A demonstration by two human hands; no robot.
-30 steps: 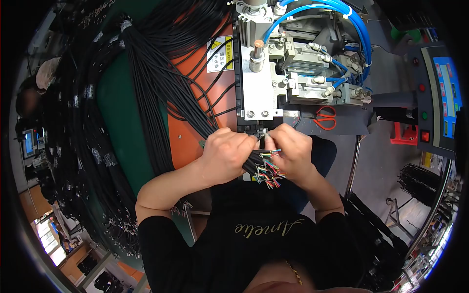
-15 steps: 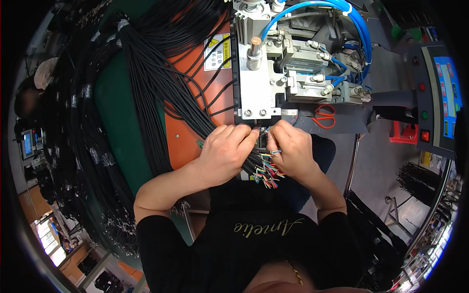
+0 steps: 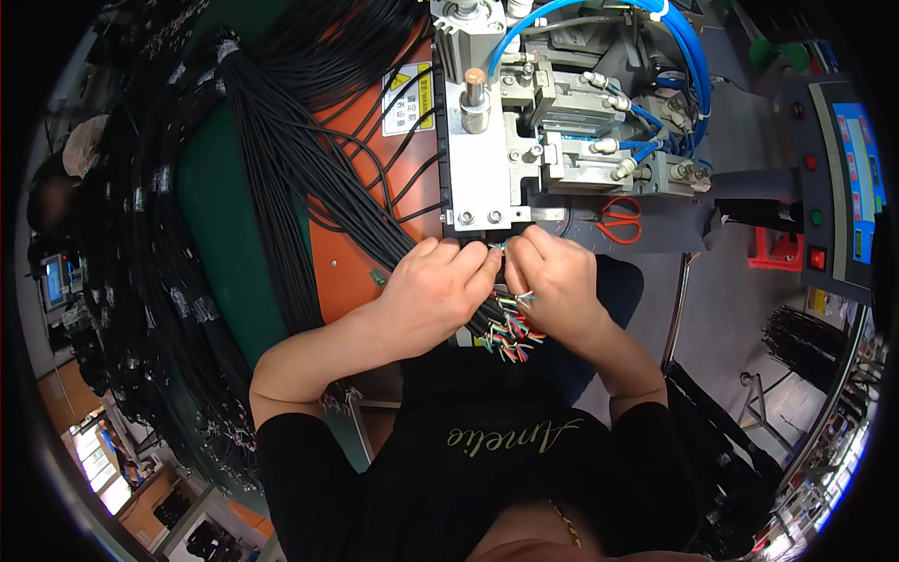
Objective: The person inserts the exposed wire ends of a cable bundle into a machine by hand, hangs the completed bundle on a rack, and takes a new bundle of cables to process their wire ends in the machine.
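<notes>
My left hand (image 3: 438, 288) is closed, thumb and fingers pinched at the front of the machine, apparently on a black cable whose end is mostly hidden. Close beside it, my right hand (image 3: 554, 283) has its fingers curled together around small coloured wires (image 3: 500, 247), which show between the two hands. Below them sticks out a bundle of stripped wire ends (image 3: 510, 332) in red, white, yellow, green and blue. Its black cables (image 3: 361, 201) run up and left from under my left hand. The metal press machine (image 3: 482, 178) stands just above both hands.
Red-handled scissors (image 3: 619, 223) lie right of the hands on the grey surface. Blue air hoses (image 3: 698, 56) loop over the machine. A control panel (image 3: 843, 187) stands at the right. More black cable bundles (image 3: 169, 272) hang at the left, where a person (image 3: 61, 183) is in the background.
My right hand has shifted slightly left and up, closer to my left hand. The wires between the fingertips have moved a little. The view has shifted slightly.
</notes>
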